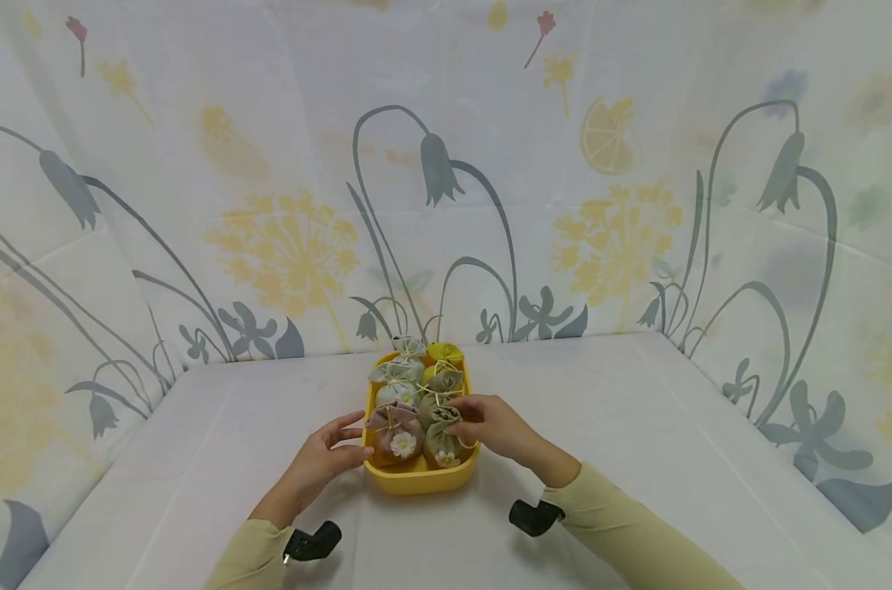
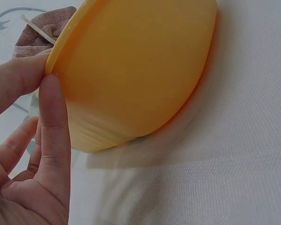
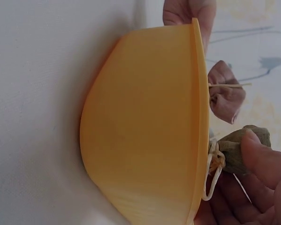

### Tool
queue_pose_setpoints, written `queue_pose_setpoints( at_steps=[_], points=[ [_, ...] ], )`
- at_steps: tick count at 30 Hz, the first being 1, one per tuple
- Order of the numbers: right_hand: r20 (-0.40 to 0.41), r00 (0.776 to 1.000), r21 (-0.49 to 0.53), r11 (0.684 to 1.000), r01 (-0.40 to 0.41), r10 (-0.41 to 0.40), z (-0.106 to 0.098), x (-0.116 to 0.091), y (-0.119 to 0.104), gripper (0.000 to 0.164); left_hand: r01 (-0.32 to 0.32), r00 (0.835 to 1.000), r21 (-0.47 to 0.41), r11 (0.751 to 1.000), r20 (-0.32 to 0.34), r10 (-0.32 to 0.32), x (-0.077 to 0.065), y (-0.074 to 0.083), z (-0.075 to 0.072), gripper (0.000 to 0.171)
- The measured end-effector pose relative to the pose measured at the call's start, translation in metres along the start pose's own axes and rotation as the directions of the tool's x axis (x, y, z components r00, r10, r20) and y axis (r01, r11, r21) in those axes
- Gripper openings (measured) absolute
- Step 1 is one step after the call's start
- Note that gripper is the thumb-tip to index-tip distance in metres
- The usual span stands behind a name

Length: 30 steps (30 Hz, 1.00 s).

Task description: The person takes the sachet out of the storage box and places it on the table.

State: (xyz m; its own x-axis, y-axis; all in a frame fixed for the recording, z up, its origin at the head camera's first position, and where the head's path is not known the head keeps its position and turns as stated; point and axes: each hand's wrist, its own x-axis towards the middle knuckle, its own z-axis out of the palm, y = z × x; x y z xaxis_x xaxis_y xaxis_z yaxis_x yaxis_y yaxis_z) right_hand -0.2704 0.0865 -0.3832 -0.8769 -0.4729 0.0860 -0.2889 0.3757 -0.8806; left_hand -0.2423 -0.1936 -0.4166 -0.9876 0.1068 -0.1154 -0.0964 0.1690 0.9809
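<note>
The left hand [image 1: 326, 453] pinches an oblong yellow plastic tub [image 1: 419, 483] at eight o'clock; the right hand [image 1: 503, 428], a round olive cloth pouch [image 1: 441, 442], ideally gently.

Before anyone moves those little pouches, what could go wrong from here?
Three things, perhaps:

1. The right hand pinches the olive pouch near its gathered top, so the pouch might slip free.

2. That pouch's cord loop hangs at the rim of the yellow bin and could snag.

3. The left hand holds the bin only at its rim; if that grip slackened, a tug might shift the bin.
</note>
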Motion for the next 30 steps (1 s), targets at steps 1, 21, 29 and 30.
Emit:
queue_pose_setpoints(
  at_steps=[1, 21, 29, 30],
  points=[
    [-0.002, 1.0, 0.004, 1.0, -0.009, 0.009, 0.0, 0.001, 0.0, 0.031, 0.0, 1.0, 0.0, 1.0, 0.0, 0.0, 0.0, 0.0, 0.0, 0.065],
    [-0.119, 0.987, 0.214, 0.973, -0.083, 0.11, 0.0, 0.003, -0.021, 0.025, 0.006, 1.0, 0.004, 1.0, -0.009, -0.006, -0.001, 0.0, 0.001, 0.064],
    [-0.129, 0.991, 0.236, 0.972, -0.007, 0.039, -0.007, -0.009, -0.039, 0.025, 0.012, 1.0, -0.016, 1.0, -0.014, -0.012, 0.0, 0.0, 0.001, 0.065],
    [-0.135, 0.99, 0.237, 0.972, 0.0, 0.033, -0.008, -0.011, -0.041, 0.025, 0.015, 1.0, -0.018, 1.0, -0.017, -0.015, 0.001, 0.0, 0.001, 0.064]
  ],
)
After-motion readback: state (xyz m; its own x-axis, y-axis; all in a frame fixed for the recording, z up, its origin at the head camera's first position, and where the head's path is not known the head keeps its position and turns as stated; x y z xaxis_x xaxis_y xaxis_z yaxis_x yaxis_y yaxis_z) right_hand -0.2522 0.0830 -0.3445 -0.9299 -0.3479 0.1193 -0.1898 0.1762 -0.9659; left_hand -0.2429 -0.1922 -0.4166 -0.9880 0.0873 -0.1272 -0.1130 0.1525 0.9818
